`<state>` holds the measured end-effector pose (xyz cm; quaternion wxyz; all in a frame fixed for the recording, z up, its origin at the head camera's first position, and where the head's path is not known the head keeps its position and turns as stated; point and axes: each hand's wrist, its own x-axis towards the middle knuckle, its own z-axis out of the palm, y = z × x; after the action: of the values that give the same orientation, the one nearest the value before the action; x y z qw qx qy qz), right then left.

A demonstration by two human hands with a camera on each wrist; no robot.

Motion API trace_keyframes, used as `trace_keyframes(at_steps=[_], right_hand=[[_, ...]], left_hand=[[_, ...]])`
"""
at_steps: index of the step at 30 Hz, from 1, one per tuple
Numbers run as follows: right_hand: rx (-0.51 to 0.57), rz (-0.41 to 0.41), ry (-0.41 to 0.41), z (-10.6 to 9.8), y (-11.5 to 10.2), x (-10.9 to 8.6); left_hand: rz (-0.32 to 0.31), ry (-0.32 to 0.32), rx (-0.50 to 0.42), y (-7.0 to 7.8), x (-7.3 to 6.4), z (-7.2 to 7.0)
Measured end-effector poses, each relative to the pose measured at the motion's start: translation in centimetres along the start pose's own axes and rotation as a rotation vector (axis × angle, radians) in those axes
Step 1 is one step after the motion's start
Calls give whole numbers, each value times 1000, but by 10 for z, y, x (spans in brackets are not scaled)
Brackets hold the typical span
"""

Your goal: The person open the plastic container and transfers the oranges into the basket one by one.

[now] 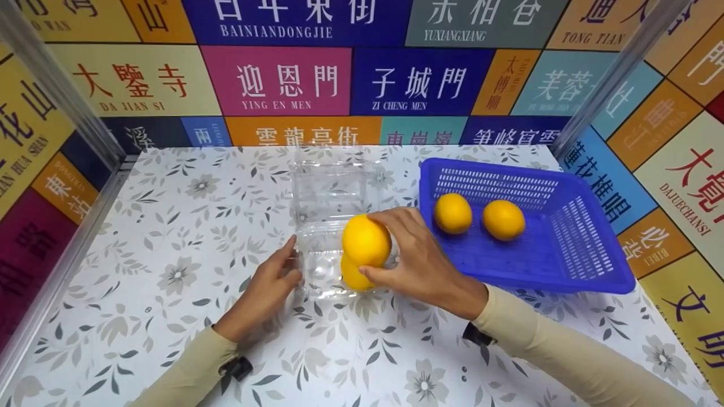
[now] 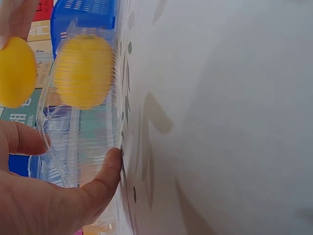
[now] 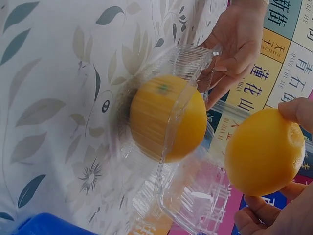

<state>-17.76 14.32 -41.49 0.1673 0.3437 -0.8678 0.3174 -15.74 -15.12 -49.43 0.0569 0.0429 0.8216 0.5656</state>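
My right hand grips a yellow-orange orange between thumb and fingers, above a clear plastic clamshell box. Inside the box's near half lies another orange, partly covered by the held one in the head view. In the right wrist view the held orange is apart from the box. My left hand touches the box's left side with fairly straight fingers. The left wrist view shows one fingertip low on the ribbed wall, near the table, and another digit by the rim.
A blue plastic basket with slotted walls stands right of the box, holding two oranges. The box's transparent lid lies folded back, away from me. Printed panels wall in the flower-patterned table.
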Motion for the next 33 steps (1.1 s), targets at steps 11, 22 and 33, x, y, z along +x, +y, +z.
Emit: trace_keyframes(at_steps=[11, 22, 33], right_hand=[[-22, 57, -7, -16, 2, 2], [13, 184, -79, -36, 7, 9], [62, 385, -151, -55, 21, 14]], left_hand=[[10, -4, -22, 2, -3, -1], [9, -15, -14, 2, -1, -1], [-9, -33, -42, 2, -1, -1]])
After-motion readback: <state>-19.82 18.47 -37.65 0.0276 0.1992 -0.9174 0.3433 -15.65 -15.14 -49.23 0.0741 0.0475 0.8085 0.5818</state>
